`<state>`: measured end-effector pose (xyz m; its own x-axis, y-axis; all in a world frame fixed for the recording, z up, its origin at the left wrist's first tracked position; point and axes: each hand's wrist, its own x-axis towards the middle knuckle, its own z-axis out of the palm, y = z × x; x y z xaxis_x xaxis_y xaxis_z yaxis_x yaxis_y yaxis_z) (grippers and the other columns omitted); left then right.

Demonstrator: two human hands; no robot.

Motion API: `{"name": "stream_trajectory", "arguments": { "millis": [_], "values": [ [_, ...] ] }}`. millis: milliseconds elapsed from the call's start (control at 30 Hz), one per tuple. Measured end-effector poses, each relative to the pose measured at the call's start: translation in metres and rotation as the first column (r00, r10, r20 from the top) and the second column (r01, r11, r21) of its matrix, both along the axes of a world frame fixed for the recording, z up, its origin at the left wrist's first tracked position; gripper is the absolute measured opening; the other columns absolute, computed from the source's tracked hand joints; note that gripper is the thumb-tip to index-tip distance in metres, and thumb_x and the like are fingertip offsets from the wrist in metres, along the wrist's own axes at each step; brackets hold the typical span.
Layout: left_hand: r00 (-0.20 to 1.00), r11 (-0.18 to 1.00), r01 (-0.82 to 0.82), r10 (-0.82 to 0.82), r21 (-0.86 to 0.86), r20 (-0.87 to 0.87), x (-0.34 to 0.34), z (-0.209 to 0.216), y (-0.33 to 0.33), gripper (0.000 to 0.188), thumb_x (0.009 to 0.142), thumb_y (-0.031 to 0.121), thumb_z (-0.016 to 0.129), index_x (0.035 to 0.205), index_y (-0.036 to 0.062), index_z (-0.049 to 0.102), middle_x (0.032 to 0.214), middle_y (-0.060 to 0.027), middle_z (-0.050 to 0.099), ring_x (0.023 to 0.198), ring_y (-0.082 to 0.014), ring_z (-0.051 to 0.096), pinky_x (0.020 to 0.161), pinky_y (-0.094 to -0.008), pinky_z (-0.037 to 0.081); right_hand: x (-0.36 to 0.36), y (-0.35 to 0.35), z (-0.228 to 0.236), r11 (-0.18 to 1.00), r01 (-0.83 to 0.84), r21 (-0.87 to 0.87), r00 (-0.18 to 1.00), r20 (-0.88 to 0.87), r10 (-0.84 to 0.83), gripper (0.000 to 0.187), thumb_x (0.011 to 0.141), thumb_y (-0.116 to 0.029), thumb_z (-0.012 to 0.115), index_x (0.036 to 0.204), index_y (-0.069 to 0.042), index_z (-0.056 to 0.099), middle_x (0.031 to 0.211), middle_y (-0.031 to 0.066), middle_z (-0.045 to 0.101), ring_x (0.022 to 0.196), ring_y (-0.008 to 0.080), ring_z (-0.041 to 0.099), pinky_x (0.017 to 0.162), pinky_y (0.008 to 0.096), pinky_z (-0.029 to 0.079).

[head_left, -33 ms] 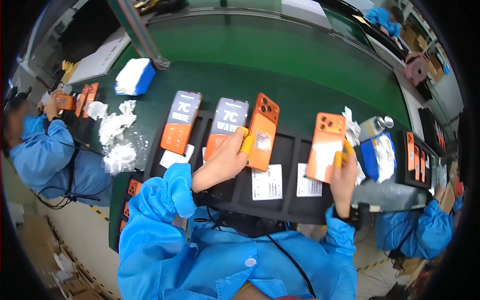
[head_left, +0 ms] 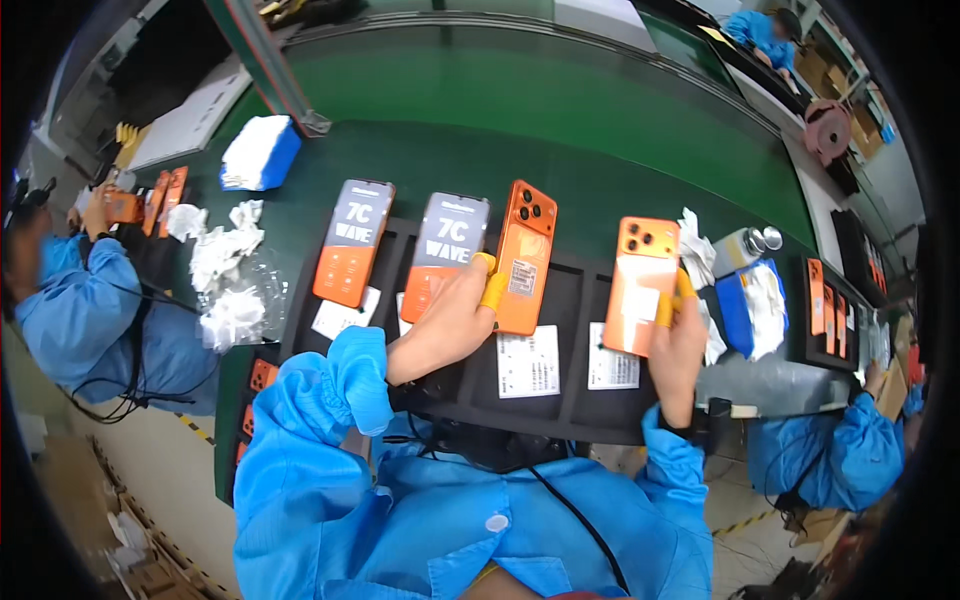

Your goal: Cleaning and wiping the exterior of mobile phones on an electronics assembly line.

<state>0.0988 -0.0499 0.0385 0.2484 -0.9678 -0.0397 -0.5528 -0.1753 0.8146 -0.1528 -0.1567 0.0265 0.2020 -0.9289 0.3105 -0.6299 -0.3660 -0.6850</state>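
Observation:
In my right hand [head_left: 678, 345] is an orange phone [head_left: 641, 290], camera side up, gripped at its lower right edge; light glares off its back. My left hand [head_left: 450, 315] has yellow finger cots on and closes at the left edge of another orange phone [head_left: 523, 260], also back up, with a small label on it. Left of that hand lies a phone with a grey and orange front [head_left: 447, 235], its lower part partly covered by the hand. Farther left is a similar phone [head_left: 354, 245]. All lie over a black compartmented tray [head_left: 470, 390].
White label cards [head_left: 528, 362] lie in the tray. Crumpled white wipes [head_left: 228, 250] and clear plastic lie left. A blue box of wipes [head_left: 752, 310] and a metal-topped bottle [head_left: 742, 252] stand right. Co-workers in blue sit at both sides; one [head_left: 765, 40] is far right.
The whole view has shifted slightly. The phone in my right hand has tilted a little, so the glare on its back sits differently. Both hands keep their holds.

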Motion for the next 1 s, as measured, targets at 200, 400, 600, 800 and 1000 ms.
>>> {"name": "stream_trajectory", "arguments": {
  "millis": [200, 400, 600, 800, 1000],
  "values": [
    [0.860, 0.981, 0.190, -0.189, 0.048, 0.474, -0.020, -0.020, -0.018, 0.025, 0.085, 0.003, 0.053, 0.108, -0.0043, 0.053, 0.104, -0.0184, 0.051, 0.101, -0.0342, 0.045, 0.085, -0.0423, 0.032, 0.001, 0.005, -0.015, 0.989, -0.110, -0.094, 0.946, -0.317, 0.075, 0.042, 0.082, -0.003, 0.057, 0.122, 0.005, 0.048, 0.104, 0.0259, 0.048, 0.093, 0.0436, 0.052, 0.077, 0.0442, 0.045],
    [0.901, 0.983, 0.110, -0.035, -0.149, 0.433, 0.000, 0.012, 0.012, 0.027, 0.082, 0.011, 0.064, 0.105, -0.0007, 0.058, 0.095, -0.0112, 0.056, 0.090, -0.0277, 0.050, 0.078, -0.0388, 0.032, 0.008, 0.011, -0.011, 0.976, -0.087, -0.198, 0.920, -0.392, 0.002, 0.048, 0.080, 0.001, 0.061, 0.125, 0.004, 0.046, 0.108, 0.0239, 0.048, 0.095, 0.0406, 0.054, 0.077, 0.0425, 0.046],
    [0.763, 0.953, -0.167, 0.288, -0.255, 0.578, 0.074, 0.020, 0.066, 0.020, 0.077, 0.009, 0.069, 0.096, 0.0057, 0.064, 0.086, -0.0045, 0.059, 0.082, -0.0234, 0.053, 0.071, -0.0370, 0.031, 0.050, 0.020, 0.037, 0.797, -0.600, 0.064, 0.746, -0.316, 0.587, 0.031, 0.080, -0.005, 0.063, 0.111, -0.001, 0.058, 0.101, 0.0175, 0.052, 0.087, 0.0360, 0.057, 0.072, 0.0423, 0.048],
    [0.636, 0.966, -0.205, 0.256, -0.160, 0.728, 0.110, -0.002, 0.067, 0.045, 0.074, 0.025, 0.074, 0.111, 0.0092, 0.054, 0.100, -0.0082, 0.054, 0.096, -0.0266, 0.050, 0.077, -0.0390, 0.033, 0.168, 0.028, 0.017, 0.461, -0.887, 0.005, 0.432, -0.338, 0.836, 0.027, 0.085, -0.017, 0.062, 0.108, -0.003, 0.059, 0.092, 0.0137, 0.053, 0.085, 0.0293, 0.059, 0.071, 0.0370, 0.050],
    [0.653, 0.971, -0.189, 0.235, -0.145, 0.721, 0.108, -0.004, 0.067, 0.050, 0.068, 0.027, 0.077, 0.107, 0.0069, 0.054, 0.095, -0.0074, 0.051, 0.096, -0.0250, 0.046, 0.076, -0.0410, 0.032, 0.203, 0.029, 0.000, 0.471, -0.867, -0.165, 0.488, -0.475, 0.733, 0.023, 0.083, -0.022, 0.064, 0.096, -0.003, 0.059, 0.078, 0.0115, 0.057, 0.073, 0.0280, 0.063, 0.061, 0.0363, 0.050]
  ]
}}
